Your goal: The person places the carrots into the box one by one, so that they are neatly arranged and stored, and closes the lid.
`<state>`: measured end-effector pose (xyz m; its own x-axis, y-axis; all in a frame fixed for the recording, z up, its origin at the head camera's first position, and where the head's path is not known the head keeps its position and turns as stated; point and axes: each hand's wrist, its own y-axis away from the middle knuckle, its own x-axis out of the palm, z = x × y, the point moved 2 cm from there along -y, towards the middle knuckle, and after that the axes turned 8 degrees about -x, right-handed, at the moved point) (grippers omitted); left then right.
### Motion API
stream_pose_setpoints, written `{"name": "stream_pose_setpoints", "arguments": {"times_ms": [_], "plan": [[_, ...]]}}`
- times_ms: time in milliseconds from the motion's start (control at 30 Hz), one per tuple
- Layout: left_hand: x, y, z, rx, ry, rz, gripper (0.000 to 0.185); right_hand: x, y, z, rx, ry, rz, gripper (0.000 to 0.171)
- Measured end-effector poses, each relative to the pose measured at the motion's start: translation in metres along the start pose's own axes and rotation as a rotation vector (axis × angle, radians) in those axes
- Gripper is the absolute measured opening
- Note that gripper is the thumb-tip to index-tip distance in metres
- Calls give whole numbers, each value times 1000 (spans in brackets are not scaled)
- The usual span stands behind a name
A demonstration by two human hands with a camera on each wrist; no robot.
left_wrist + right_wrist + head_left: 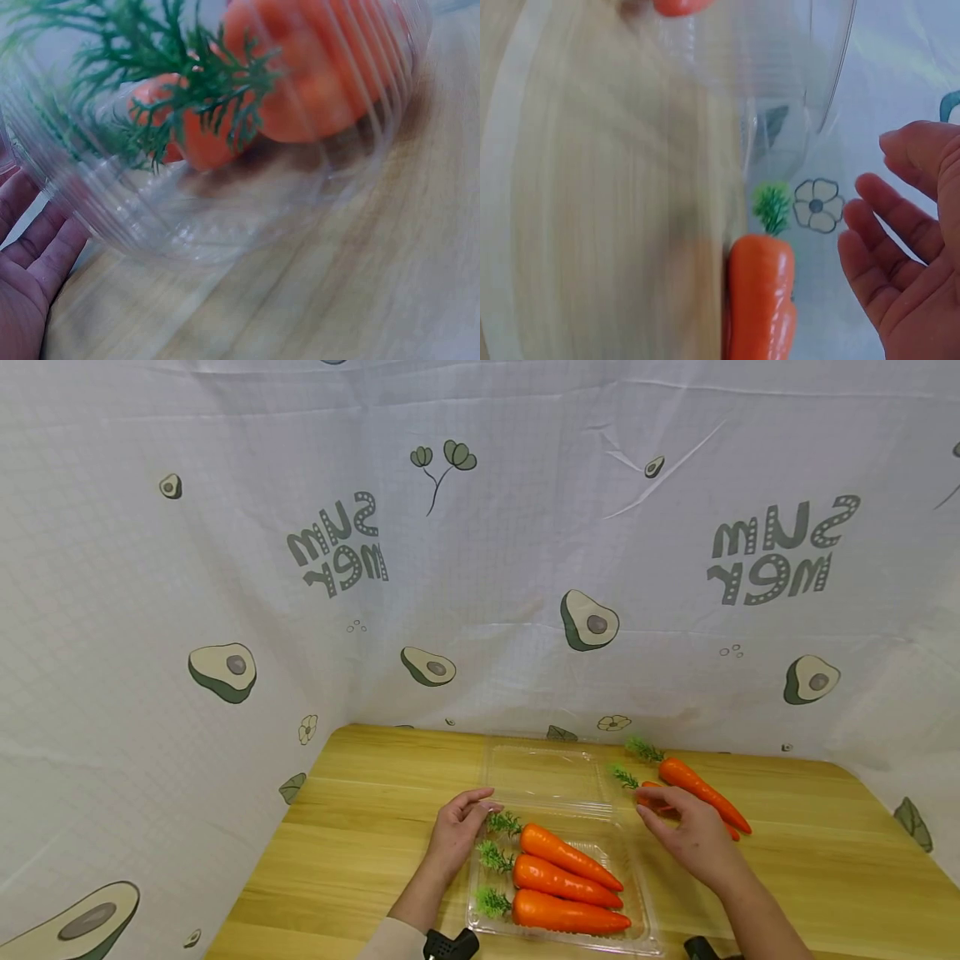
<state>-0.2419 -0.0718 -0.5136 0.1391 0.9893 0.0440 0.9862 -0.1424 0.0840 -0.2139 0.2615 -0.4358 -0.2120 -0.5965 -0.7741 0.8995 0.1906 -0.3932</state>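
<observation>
- At the near edge, a pale sleeve (pixel 392 941) on the left arm; a black device (pixel 450 945) at the left wrist, another at the right.
- A clear box (pixel 562 941) on the desk (pixel 337 843); three carrots lie in it side by side, green tops to the left, tips to the right: the near carrot (pixel 570 912), the middle carrot (pixel 566 881), and the far carrot (pixel 570 853), which slants most.
- At the box's far left corner, the left hand (pixel 456 831); its fingers are loosely bent against the side, released, with no carrot in them.
- Right of the box, the right hand (pixel 693 835), raised above the desk; its fingers are spread in a loose curve, released and grasping nothing.
- Beyond the right hand, two more carrots on the desk; the farther one (pixel 705 792) shows nearly whole, the nearer one (pixel 734 833) is mostly hidden by the hand.
- The lid (pixel 547 770), clear, folded back on the box's far side.
- Farthest, a white curtain (pixel 495 552) printed with avocados, flowers and mirrored lettering.
</observation>
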Motion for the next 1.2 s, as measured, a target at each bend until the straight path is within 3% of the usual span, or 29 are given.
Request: {"name": "stream_pose_setpoints", "arguments": {"times_ms": [300, 500, 733, 1200], "plan": [[0, -1, 1, -2, -6, 0, 36, -1, 0, -29, 121, -43, 60, 38], [0, -1, 0, -1, -3, 3, 36, -2, -3, -48, 146, -6, 84, 42], [0, 0, -1, 0, -6, 5, 37, -7, -6, -70, 231, 21, 169, 56], [0, -1, 1, -6, 15, 10, 37, -3, -2, -92, 170, 120, 192, 53]]}}
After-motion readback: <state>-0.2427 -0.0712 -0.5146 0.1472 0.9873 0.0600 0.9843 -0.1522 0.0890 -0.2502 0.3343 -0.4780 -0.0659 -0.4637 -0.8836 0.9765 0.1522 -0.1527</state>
